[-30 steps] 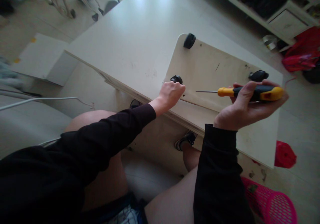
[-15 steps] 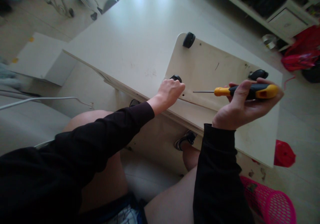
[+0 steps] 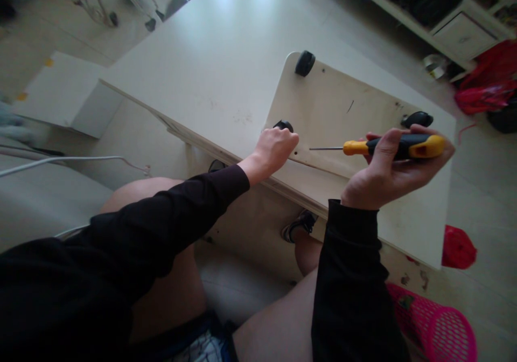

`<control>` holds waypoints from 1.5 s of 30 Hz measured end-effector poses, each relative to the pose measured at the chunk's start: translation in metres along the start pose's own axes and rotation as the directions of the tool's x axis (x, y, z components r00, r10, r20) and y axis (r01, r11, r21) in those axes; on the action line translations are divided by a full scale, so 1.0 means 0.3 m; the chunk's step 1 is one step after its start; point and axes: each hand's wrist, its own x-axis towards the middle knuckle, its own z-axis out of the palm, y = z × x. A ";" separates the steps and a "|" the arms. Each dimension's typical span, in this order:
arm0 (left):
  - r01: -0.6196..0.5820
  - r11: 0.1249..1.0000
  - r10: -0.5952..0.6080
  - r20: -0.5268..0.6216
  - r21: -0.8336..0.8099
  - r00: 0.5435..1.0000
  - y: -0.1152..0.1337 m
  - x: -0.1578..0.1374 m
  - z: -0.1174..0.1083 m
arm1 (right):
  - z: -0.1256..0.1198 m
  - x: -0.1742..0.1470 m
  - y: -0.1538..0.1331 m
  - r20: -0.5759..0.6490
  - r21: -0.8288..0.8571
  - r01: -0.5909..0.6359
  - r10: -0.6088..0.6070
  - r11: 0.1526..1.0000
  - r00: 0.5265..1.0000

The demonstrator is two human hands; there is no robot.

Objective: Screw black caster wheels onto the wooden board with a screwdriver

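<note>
On one table point(image 3: 189, 76), one board point(image 3: 331, 103), three visible casters point(image 3: 305, 63), left fingers point(image 3: 287, 140) curled on one, right fingers point(image 3: 388, 142) clasping one screwdriver point(image 3: 398, 147).

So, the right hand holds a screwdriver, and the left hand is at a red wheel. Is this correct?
Not quite: the wheel at the left hand is black, as the head view shows. The right hand does hold a screwdriver.

You wear the single camera on your head, looking forward and down past your thighs point(image 3: 278, 308), which fill the near side. From that near height, it takes in your left hand point(image 3: 277, 149) and right hand point(image 3: 375, 176) mid-scene, with the white table point(image 3: 202, 76) lying aslant and the cabinet point(image 3: 464, 36) at far right.
</note>
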 end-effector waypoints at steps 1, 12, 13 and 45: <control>0.018 0.999 -0.018 -0.014 0.028 1.000 0.001 0.000 0.004 | 0.000 0.000 0.001 -0.004 -0.006 0.000 0.000 1.000 1.000; -0.012 0.988 0.002 -0.064 -0.154 0.998 -0.012 0.014 -0.013 | 0.001 0.006 -0.004 -0.024 0.028 0.013 -0.013 1.000 1.000; -0.035 0.979 0.020 -0.075 -0.203 0.997 -0.018 0.017 -0.015 | 0.000 0.011 -0.001 -0.035 0.025 0.012 -0.011 1.000 0.999; -0.236 0.935 0.189 -0.191 -0.264 0.963 -0.048 0.008 -0.021 | -0.043 0.067 0.048 -0.148 0.252 -0.290 0.333 0.923 0.931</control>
